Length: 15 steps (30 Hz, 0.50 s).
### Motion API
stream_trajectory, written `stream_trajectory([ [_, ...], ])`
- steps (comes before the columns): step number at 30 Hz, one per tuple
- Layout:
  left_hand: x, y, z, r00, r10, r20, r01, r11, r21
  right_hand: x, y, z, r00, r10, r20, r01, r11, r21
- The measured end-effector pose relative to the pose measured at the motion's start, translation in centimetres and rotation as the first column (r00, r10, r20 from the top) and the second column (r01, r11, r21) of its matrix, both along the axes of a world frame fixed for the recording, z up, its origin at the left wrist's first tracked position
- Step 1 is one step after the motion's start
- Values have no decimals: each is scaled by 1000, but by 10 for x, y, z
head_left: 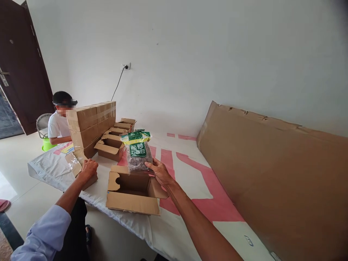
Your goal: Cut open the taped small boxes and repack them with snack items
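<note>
My left hand [88,169] is curled shut in a fist on a small box [89,181]. At three o'clock from it sits the open box [132,191]. My right hand [160,172] grips the bean bag [138,152], straight above that box at twelve o'clock.

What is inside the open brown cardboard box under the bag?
The open brown cardboard box shows only bare inner walls; its floor is hidden by the near flap. The green-labelled bag is above it.

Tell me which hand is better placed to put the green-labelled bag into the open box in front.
Right. The right hand already grips the bag, upright just above the open box's far edge. The left hand rests closed on a smaller box off to the side, away from the bag.
</note>
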<state>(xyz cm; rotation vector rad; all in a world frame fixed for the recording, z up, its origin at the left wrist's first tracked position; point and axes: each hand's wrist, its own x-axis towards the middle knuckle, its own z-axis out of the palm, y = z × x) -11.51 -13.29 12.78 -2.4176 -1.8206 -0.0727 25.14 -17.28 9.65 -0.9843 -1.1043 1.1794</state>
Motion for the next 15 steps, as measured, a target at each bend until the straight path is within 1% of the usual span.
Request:
stream_trajectory([
  [5, -12, -16, 9, 994, -11, -112, 13, 1000, 16, -2, -6, 4, 1000, -3, 18, 3, 1000, 3],
  [9, -19, -23, 16, 986, -37, -161, 39, 999, 8, -4, -9, 7, 1000, 12, 28, -13, 999, 43],
  [12, -18, -25, 15, 980, -90, -179, 87, 996, -28, -3, -7, 8, 999, 32, 0, -32, 997, 74],
  [15, -11, -23, 12, 969, -154, -193, 139, 986, -88, 2, -3, 8, 999, 30, -11, -29, 995, 92],
])
